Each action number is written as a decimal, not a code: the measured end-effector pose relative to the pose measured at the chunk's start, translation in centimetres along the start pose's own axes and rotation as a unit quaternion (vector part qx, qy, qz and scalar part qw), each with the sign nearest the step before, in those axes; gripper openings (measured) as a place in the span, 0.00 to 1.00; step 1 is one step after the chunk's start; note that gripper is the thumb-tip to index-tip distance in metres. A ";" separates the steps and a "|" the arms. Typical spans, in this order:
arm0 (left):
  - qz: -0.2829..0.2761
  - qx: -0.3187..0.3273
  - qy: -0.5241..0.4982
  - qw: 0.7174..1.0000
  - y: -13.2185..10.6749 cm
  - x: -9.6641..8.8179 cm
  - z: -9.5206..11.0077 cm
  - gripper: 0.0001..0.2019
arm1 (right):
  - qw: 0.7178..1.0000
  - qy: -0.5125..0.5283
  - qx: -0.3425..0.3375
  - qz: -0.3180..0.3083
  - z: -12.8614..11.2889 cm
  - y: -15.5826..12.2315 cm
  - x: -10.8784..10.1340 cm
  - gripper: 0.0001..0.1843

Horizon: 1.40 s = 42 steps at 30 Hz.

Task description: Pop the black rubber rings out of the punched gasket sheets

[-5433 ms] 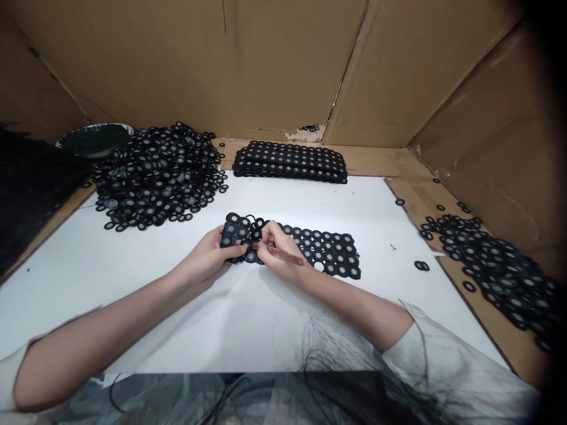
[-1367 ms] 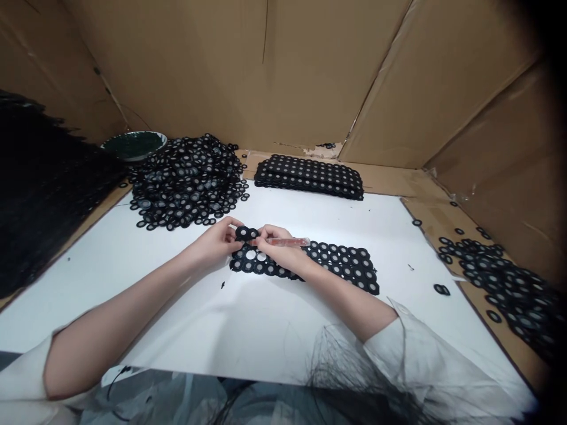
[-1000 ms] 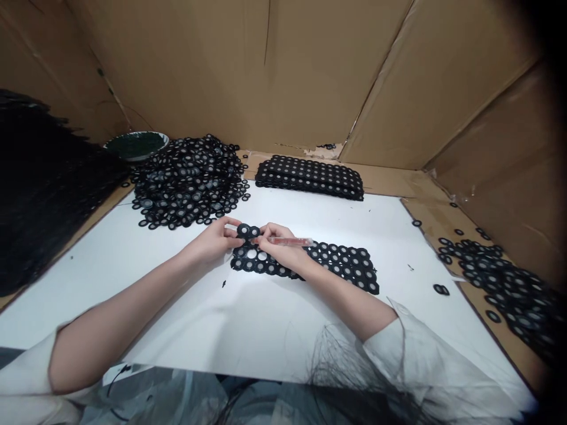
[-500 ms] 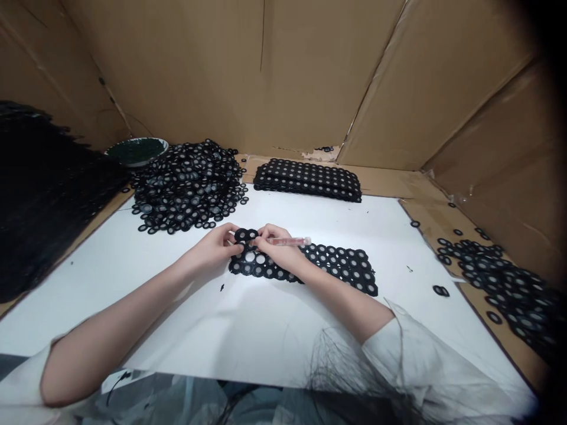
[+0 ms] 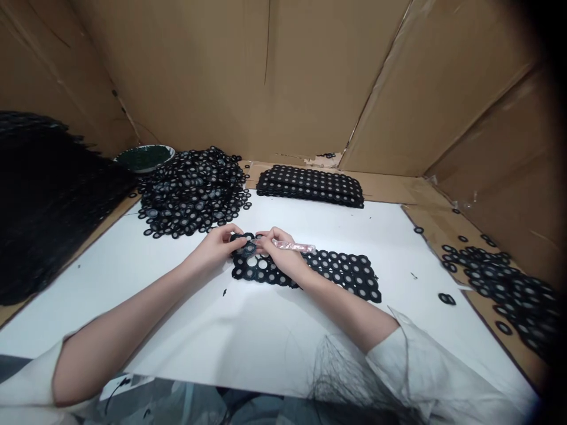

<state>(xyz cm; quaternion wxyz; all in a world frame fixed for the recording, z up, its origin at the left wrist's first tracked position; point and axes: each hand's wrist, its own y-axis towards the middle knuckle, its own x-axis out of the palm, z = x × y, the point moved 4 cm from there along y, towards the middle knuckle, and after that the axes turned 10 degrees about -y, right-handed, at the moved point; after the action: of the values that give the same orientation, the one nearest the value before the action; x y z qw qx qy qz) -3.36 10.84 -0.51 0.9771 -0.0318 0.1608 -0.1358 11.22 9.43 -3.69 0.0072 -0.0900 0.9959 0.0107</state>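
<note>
A black perforated sheet (image 5: pixel 348 273) with rows of round pale centres lies on the white board under my hands. My left hand (image 5: pixel 221 245) is closed at the sheet's far left end, thumb and forefinger pinching its edge and a black ring there. Close beside it my right hand (image 5: pixel 283 255) is closed around a slim tool with a clear, pinkish handle (image 5: pixel 303 248), the handle pointing right. The tool's tip is hidden among the fingers at the sheet. Two bright open holes (image 5: pixel 257 262) show in the sheet just below the fingertips.
A heap of loose black rings (image 5: pixel 190 192) lies back left, beside a bowl of dark green stuff (image 5: pixel 145 157). Stacked perforated sheets (image 5: pixel 310 186) sit at the back. A tall black pile (image 5: pixel 44 200) stands left; more rings (image 5: pixel 509 283) lie right. Cardboard walls (image 5: pixel 221 77) enclose the board (image 5: pixel 177 330).
My left thumb has moved over onto a ring at the sheet's edge, and my fingertips have drawn closer together. The whole view has shifted slightly.
</note>
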 end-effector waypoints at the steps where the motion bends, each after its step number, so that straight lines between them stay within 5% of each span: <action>1: 0.006 0.004 -0.005 1.000 0.0 0.0 0.0 0.08 | 1.000 0.015 -0.001 -0.002 -0.1 0.1 0.0 0.12; 14: -0.002 -0.055 -0.120 0.991 0.5 0.3 -1.2 0.10 | 0.999 0.042 -0.004 0.002 -0.2 0.1 -0.2 0.14; 26: 0.018 -0.070 -0.132 0.989 -1.9 2.3 0.2 0.09 | 0.968 -0.245 -0.050 0.032 -0.6 -0.3 0.1 0.09; 29: 0.010 -0.074 -0.134 0.988 -1.7 2.3 0.2 0.07 | 0.978 -0.197 -0.056 0.035 -0.5 -0.1 0.0 0.09; 34: 0.032 -0.017 0.011 0.999 -0.2 0.6 -0.3 0.07 | 0.999 -0.027 -0.037 -0.002 0.0 0.4 -0.3 0.12; 42: 0.038 0.025 0.144 0.988 0.2 -0.4 -0.6 0.07 | 0.998 0.063 -0.003 -0.012 -0.2 0.4 -0.3 0.15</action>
<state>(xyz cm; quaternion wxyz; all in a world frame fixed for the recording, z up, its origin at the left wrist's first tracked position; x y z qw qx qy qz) -3.85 11.12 -0.97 0.9486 0.0190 0.2977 -0.1061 11.42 9.90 -3.44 -0.0554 -0.1024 0.9932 0.0083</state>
